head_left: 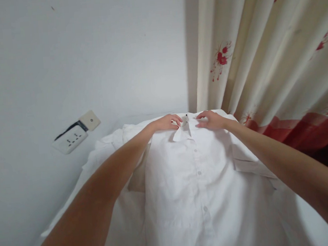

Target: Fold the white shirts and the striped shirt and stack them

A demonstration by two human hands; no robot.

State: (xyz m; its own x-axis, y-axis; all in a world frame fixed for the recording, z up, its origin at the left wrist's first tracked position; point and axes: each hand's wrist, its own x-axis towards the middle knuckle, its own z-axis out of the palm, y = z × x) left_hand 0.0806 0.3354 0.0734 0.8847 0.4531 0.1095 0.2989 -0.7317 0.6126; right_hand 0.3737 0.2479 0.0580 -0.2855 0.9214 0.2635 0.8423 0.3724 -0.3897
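A white button-up shirt (174,183) lies front side up, its buttoned placket running down the middle and its collar (181,133) at the far end. My left hand (166,122) is at the left side of the collar, thumb and fingers curled in a pinch on its edge. On the other side of the neck opening, my right hand (212,120) rests on the cloth with thumb and forefinger apart. A small dark spot shows at the neck between both hands. Part of a sleeve (249,161) lies folded beside my right forearm.
White bedding (111,140) lies under and around the shirt. A wall socket (71,139) and a beige plate (90,120) are on the pale wall at left. A cream curtain (246,56) with red flowers hangs close at right.
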